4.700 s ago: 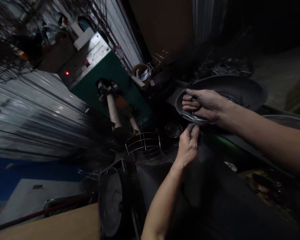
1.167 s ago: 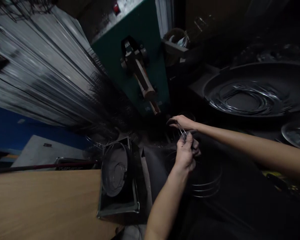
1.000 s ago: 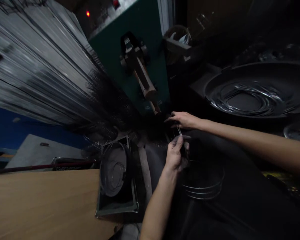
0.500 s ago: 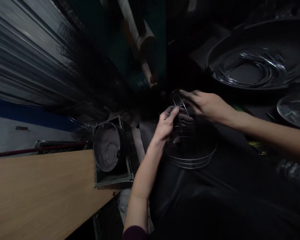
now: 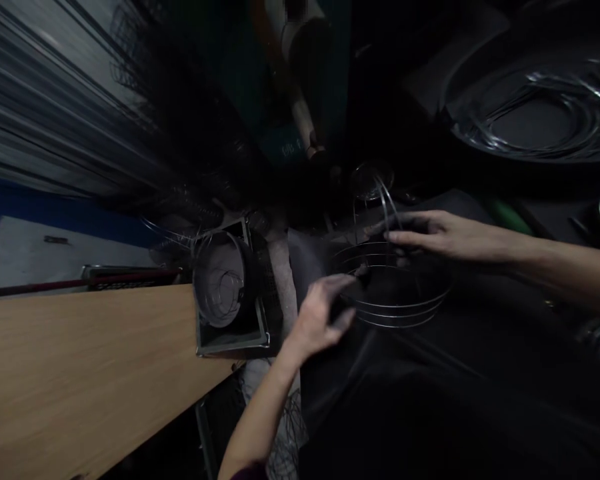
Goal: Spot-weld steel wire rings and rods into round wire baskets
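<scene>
A round wire frame [image 5: 401, 325], made of several thin metal rings with upright wires and a smaller ring on top, stands tilted over the dark cloth in front of me. My right hand [image 5: 423, 235] is closed on its upright wires, thumb towards me. Lower down and to the left, my left hand [image 5: 325, 313] has its thumb and fingers apart beside the rings. It holds nothing that I can see, and its fingertips are blurred close to the wire. The dim light hides much of the frame's inside.
At the upper right, a wide dark pan [image 5: 453, 100] contains coiled shiny wire [image 5: 495, 143]. On the left, a round tub [image 5: 243, 283] sits in a grey crate [image 5: 233, 348] beside a wooden board [image 5: 90, 360]. A green object [image 5: 510, 217] lies behind my right wrist.
My left hand has let go of the wire frame's upper part and moved down, its fingers opening. My right hand has come lower onto the upright wires. The camera view has shifted slightly.
</scene>
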Demonstrator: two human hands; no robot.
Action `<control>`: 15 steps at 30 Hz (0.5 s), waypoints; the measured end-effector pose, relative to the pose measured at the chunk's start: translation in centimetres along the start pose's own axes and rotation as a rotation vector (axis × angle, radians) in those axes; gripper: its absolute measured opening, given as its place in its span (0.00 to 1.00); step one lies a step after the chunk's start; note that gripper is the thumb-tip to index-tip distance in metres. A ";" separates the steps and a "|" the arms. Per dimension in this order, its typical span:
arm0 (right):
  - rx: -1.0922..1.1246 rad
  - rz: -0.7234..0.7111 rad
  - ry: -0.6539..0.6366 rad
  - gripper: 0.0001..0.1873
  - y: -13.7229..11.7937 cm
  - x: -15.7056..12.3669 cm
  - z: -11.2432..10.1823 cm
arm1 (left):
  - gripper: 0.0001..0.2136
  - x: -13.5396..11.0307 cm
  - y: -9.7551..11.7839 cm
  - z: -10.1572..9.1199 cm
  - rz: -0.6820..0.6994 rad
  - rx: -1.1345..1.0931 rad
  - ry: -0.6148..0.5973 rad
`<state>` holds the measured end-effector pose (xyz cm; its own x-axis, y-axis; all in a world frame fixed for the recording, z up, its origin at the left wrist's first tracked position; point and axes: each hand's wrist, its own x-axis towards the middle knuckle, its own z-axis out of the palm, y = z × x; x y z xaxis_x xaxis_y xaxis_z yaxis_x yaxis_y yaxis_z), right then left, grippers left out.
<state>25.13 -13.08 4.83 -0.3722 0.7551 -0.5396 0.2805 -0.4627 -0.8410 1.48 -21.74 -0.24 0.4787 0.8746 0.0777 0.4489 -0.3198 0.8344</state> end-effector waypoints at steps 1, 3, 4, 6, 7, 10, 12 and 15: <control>-0.016 0.012 -0.059 0.29 0.0 -0.1 -0.1 | 0.27 -1.3 -0.9 1.3 0.062 0.193 -0.041; -0.038 0.034 -0.165 0.23 0.3 -0.3 0.0 | 0.27 -2.6 -2.9 4.4 0.150 0.485 0.000; -0.043 0.041 -0.203 0.21 0.4 -0.4 0.1 | 0.25 -2.6 -4.0 5.8 0.193 0.565 0.084; -0.027 0.053 -0.239 0.19 0.7 -0.4 0.3 | 0.21 -1.9 -5.6 7.6 0.278 0.631 0.246; -0.008 0.054 -0.219 0.20 0.7 -0.3 0.3 | 0.21 -1.2 -6.2 8.0 0.307 0.640 0.285; 0.116 0.034 -0.031 0.25 0.2 0.4 0.4 | 0.26 0.6 -6.4 6.9 0.293 0.651 0.205; 0.183 0.033 0.043 0.27 0.0 1.1 0.6 | 0.29 1.4 -5.9 5.7 0.216 0.634 0.121; 0.124 0.019 0.037 0.28 0.3 2.0 1.1 | 0.34 2.5 -5.1 4.4 0.112 0.565 0.092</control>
<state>23.55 -12.21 3.43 -0.3348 0.7612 -0.5554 0.1743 -0.5293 -0.8304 3.74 -19.51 -6.73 0.4901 0.8443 0.2166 0.7445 -0.5348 0.3997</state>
